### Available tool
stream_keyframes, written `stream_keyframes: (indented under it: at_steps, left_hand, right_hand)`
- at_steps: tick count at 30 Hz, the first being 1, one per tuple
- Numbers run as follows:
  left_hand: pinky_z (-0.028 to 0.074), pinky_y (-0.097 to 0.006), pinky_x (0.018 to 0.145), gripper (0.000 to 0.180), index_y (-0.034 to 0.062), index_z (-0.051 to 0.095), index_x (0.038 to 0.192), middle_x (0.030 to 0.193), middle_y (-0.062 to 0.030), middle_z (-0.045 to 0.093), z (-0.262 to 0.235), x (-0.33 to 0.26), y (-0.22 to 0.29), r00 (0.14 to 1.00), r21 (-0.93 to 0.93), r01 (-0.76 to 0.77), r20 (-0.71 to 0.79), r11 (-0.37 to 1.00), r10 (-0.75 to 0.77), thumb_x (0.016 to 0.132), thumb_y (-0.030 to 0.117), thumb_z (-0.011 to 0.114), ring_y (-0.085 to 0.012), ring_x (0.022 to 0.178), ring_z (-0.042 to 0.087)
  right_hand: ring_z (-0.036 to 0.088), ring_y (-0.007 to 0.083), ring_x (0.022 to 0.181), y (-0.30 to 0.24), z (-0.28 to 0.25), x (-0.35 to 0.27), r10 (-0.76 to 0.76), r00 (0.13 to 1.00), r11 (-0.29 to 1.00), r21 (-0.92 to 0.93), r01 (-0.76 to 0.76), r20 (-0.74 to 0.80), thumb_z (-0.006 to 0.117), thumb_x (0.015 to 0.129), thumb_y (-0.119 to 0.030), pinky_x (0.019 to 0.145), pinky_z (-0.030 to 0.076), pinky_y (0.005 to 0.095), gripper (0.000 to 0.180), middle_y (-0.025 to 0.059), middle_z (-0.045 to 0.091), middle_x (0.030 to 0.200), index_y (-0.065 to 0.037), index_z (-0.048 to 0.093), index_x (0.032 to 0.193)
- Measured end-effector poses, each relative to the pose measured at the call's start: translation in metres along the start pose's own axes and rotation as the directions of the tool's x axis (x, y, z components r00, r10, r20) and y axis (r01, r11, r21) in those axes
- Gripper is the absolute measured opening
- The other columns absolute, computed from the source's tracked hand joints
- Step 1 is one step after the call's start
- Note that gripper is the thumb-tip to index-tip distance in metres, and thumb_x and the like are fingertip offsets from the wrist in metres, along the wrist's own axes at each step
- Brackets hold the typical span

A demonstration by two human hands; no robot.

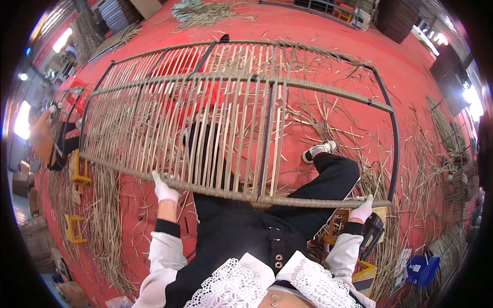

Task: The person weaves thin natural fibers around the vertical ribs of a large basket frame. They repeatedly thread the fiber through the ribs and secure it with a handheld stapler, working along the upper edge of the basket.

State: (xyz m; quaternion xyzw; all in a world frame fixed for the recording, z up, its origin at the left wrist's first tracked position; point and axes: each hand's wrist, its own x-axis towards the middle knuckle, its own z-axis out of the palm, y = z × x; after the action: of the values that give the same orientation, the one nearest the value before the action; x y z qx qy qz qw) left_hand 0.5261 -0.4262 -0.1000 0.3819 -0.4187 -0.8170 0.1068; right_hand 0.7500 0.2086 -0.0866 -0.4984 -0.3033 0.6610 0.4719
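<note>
Two wide-set holds, we judge, balance the slatted frame [267, 136] over the red floor [292, 25]: our left hand [165, 191] grasps its near edge left of middle, our right hand [362, 210] beside its near-right corner.

A long rectangular frame [267, 133] of dark bars, its three long rails wrapped in brown strands, stretches sideways across a person's lap [221, 213]. Pale, narrow strips [154, 128] span its left and middle like slats; the right-hand section is open.
</note>
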Motion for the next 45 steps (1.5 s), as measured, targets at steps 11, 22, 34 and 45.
stream_keyframes:
  at_steps: [11,22,34,45]
  left_hand:
    - [0.048,-0.039,0.094,0.016,-0.0001,0.068,0.103,0.100,-0.0111,0.068,0.300,-0.083,0.027,0.104,0.005,-0.983,0.844,0.186,0.526,0.089,-0.001,0.063,-0.0256,0.095,0.064]
    - [0.051,-0.042,0.091,0.028,0.0118,0.068,0.110,0.105,-0.0114,0.062,0.670,0.034,-0.115,-0.107,-0.181,-0.928,0.966,-0.325,-0.234,0.084,0.022,0.070,-0.0331,0.103,0.062]
    - [0.051,-0.044,0.087,0.043,0.0056,0.066,0.118,0.103,-0.0216,0.069,0.702,0.071,-0.132,-0.012,-0.060,-0.993,0.910,-0.104,-0.415,0.093,0.039,0.059,-0.0384,0.101,0.064]
    - [0.042,-0.039,0.104,0.039,0.0078,0.061,0.128,0.131,-0.0179,0.054,0.703,0.086,-0.130,-0.123,-0.176,-0.981,0.890,-0.083,-0.439,0.092,0.023,0.063,-0.0335,0.124,0.052]
  right_hand:
    - [0.047,0.0355,0.127,-0.009,-0.009,-0.003,-0.520,0.853,0.488,-0.833,0.260,-0.038,0.066,0.093,-0.021,0.108,0.038,0.0431,0.073,0.0202,0.045,0.142,-0.001,0.028,0.151]
    - [0.061,0.0330,0.105,0.018,0.239,-0.057,-0.156,0.413,0.304,-0.354,0.885,0.897,0.063,0.080,0.001,0.091,0.050,0.0385,0.043,0.0188,0.061,0.114,0.002,0.056,0.123]
    - [0.062,0.0265,0.115,0.243,0.533,0.003,-0.140,0.319,0.543,-0.197,0.816,0.937,0.061,0.093,-0.013,0.097,0.049,0.0373,0.040,0.0195,0.064,0.123,0.001,0.055,0.130]
    - [0.051,0.0082,0.083,0.196,0.594,-0.008,0.108,0.303,0.944,-0.193,0.267,0.947,0.054,0.101,-0.022,0.077,0.045,0.0256,0.023,-0.0002,0.058,0.088,-0.003,0.063,0.110]
